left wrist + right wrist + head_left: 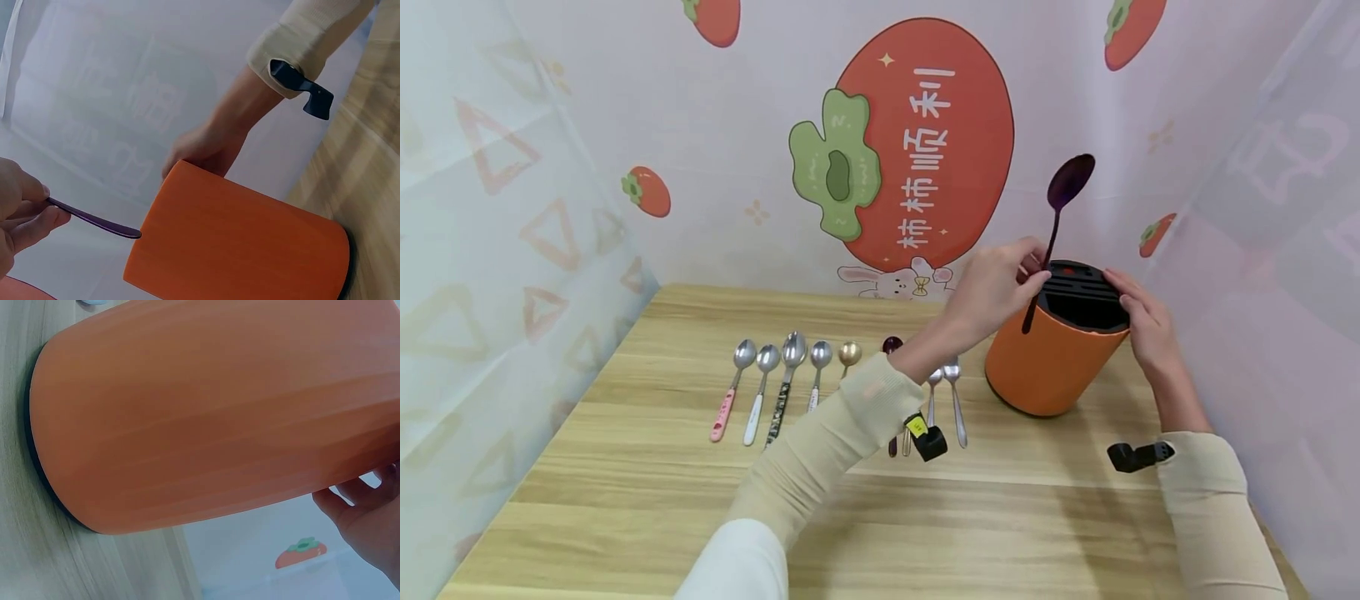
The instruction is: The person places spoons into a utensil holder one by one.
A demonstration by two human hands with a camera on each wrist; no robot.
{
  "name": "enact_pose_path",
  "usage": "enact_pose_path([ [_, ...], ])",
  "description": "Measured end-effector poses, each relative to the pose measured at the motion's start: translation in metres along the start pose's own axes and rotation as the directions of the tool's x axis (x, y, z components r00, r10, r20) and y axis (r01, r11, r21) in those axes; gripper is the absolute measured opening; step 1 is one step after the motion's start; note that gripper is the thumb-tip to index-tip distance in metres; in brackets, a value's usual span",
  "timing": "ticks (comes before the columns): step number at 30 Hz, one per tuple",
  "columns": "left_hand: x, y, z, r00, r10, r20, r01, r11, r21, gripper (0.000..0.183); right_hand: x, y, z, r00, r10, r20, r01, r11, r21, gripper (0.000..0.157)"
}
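Between its thumb and fingers, my left hand (996,283) pinches a dark purple spoon (1070,182) by the handle. The bowl points up, and the handle end hangs beside the upper left of an orange utensil holder (1045,367). In the left wrist view, the tip of the spoon handle (103,224) appears close to the holder's rim; contact cannot be told. My right hand (1150,325) holds the holder's right side at the rim, its fingers bent against the wall in the right wrist view. The holder has a black slotted top (1086,287) with a large opening.
Left of the holder, several spoons lie in a row on the wooden table (647,500), including a pink-handled spoon (725,412), a gold spoon (850,353) and another dark spoon (891,343). My left forearm covers part of the row. Printed curtains (730,250) enclose the table.
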State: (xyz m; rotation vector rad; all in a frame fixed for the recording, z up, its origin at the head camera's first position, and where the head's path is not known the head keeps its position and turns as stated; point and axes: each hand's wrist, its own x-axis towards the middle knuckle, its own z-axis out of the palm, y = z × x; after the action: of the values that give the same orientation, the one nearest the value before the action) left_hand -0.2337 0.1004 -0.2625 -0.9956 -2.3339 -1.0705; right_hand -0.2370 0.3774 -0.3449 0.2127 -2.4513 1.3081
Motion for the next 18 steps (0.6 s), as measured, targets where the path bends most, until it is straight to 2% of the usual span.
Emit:
enact_pose_path([
  [10, 0.030, 0.012, 0.009, 0.999, 0.053, 0.002, -0.053, 0.999, 0.011, 0.014, 0.004, 0.001, -0.002, 1.000, -0.006, -0.012, 0.006, 1.000, -0.003, 0.045],
  [18, 0.042, 0.019, 0.031, 0.997, 0.071, 0.015, -0.072, 0.996, 0.061, 0.013, 0.001, 0.001, -0.002, 1.000, -0.005, 0.030, 0.005, 1.000, -0.019, 0.047],
])
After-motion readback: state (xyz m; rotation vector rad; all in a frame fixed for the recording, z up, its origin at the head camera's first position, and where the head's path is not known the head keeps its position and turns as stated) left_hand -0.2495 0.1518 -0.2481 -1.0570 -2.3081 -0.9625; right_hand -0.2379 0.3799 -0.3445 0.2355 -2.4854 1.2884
